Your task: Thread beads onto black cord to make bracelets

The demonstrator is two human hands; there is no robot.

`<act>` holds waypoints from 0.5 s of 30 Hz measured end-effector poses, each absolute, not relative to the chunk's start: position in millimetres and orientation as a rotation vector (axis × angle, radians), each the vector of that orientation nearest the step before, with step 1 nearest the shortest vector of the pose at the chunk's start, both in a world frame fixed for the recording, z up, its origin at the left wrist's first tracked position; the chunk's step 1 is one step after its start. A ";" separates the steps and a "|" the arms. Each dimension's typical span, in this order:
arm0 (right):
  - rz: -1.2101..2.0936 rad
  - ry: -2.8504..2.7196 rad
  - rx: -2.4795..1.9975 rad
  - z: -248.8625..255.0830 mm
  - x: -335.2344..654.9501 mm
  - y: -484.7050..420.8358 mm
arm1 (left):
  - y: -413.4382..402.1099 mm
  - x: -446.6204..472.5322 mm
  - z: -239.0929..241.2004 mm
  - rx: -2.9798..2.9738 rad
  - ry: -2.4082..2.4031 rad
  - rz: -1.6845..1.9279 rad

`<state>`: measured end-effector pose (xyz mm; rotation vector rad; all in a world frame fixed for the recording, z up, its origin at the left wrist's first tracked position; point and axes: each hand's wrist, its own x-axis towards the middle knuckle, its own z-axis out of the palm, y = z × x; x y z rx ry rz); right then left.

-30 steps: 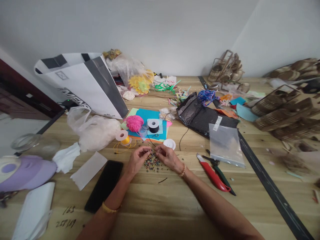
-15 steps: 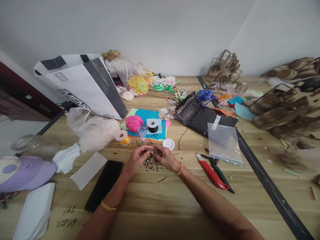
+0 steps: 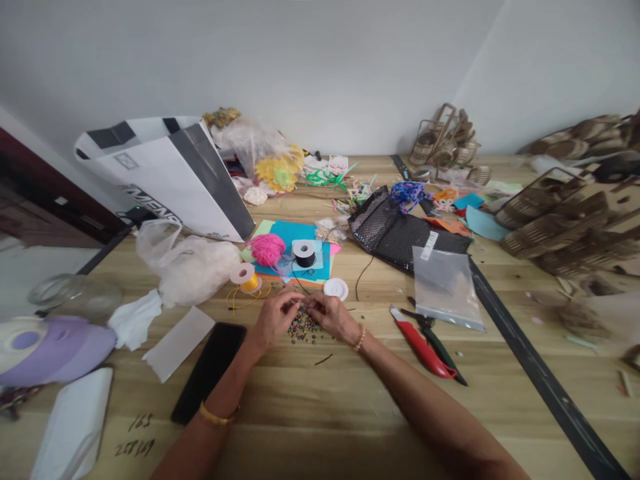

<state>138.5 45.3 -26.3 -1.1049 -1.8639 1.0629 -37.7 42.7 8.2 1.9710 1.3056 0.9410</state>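
My left hand and my right hand face each other, thumbs and fingers pinched, over a loose pile of small dark and coloured beads. A thin black cord runs from the black-wound spool down to the right fingertips, which close on it. Whatever sits between the left fingertips is too small to make out. Just behind the hands lies a white round spool. Yellow cord on a spool stands to the left, and a short black cord piece rests in front.
Pink yarn sits on blue paper. To the right are a red-handled knife, dark green-handled pliers and a clear bag. A black phone lies by my left forearm. Wooden baskets stand far right.
My fingertips, close together before, have drawn slightly apart, showing more of the bead pile. The whole view has shifted a little.
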 end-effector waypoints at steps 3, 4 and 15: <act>0.950 -1.956 -1.105 -26.8 138.3 45.0 | 43.0 -38.2 9.1 1.938 1.301 0.955; 0.921 -1.972 -1.107 -26.5 138.3 44.8 | 43.2 -38.8 9.7 1.907 1.297 0.956; 0.585 -2.242 -1.080 -18.7 127.7 54.5 | 36.9 -51.5 17.9 1.745 1.212 0.817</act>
